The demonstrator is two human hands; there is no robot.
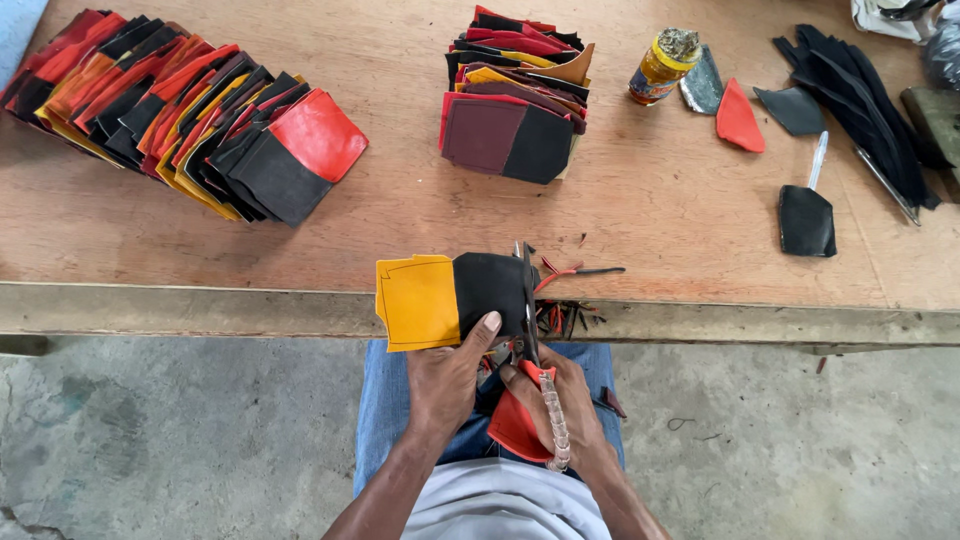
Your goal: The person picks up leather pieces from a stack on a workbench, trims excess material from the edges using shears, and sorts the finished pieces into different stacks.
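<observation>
Scissors with red handles and dark blades (527, 330) sit in our right hand (555, 410), fingers clenched through the loops, blades pointing toward twelve o'clock along the black edge of the piece we are trimming. A clear ridged tube (553, 420) lies across that same hand. Our left hand (447, 375) grasps a flat yellow-and-black stitched leather panel (450, 297), thumb pressed on its black half, holding it over the near edge of the brown plywood table (650, 200). The panel is just at nine o'clock of the scissor blades and touching them.

Thin red and black offcut strips (570, 300) lie at three o'clock of the blades on the table's edge. At eleven o'clock, well apart, a long fanned row of red, orange, yellow and black panels (180, 110) leans across the tabletop. At twelve o'clock stands a shorter stack of maroon, red and black panels (515, 95). At one o'clock we see a yellow glue jar (660, 68), a red leather scrap (739, 118), a black leather cutout (806, 220) with a white pen (818, 158) just above it, and a heap of black strips (860, 95).
</observation>
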